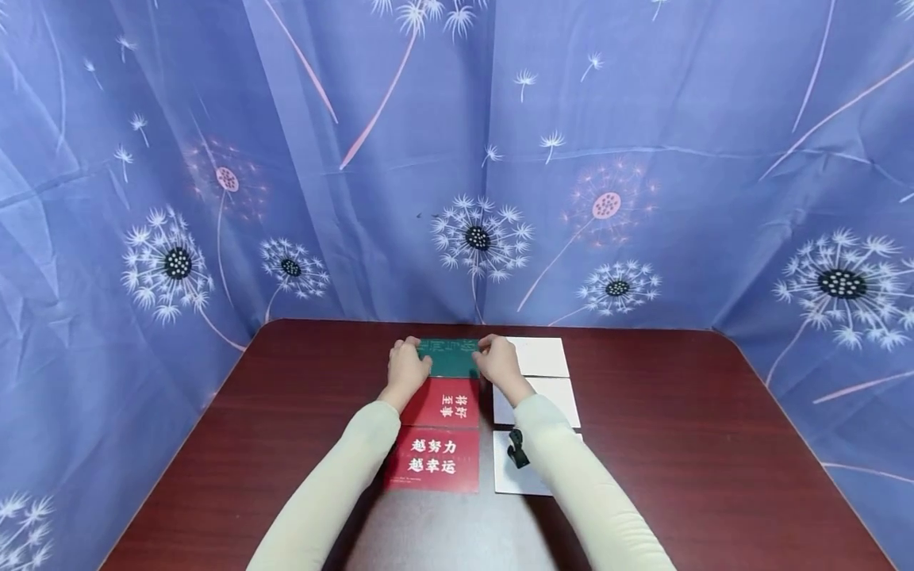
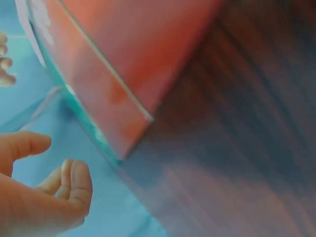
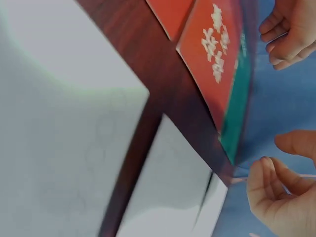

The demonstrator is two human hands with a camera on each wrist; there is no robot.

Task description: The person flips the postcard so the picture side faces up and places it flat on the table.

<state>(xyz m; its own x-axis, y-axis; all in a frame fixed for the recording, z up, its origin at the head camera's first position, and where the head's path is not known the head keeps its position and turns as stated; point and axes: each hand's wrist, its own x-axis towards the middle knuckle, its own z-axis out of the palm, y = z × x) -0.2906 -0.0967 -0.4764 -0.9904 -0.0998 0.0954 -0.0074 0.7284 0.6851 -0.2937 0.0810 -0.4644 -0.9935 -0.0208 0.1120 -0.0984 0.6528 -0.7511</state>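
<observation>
Green card (image 1: 454,365) lies flat at far side of tabletop (image 1: 685,428), just behind red cards (image 1: 432,473); white cards (image 1: 537,357) lie to right. Long axis seems to go left-right, between hands. Left hand (image 1: 405,366) at left end, right hand (image 1: 498,363) at right end; both about equally near. Each grip is loosely bent, thumb apart from fingers, nothing held. Whether fingertips touch card edges, cannot tell.
</observation>
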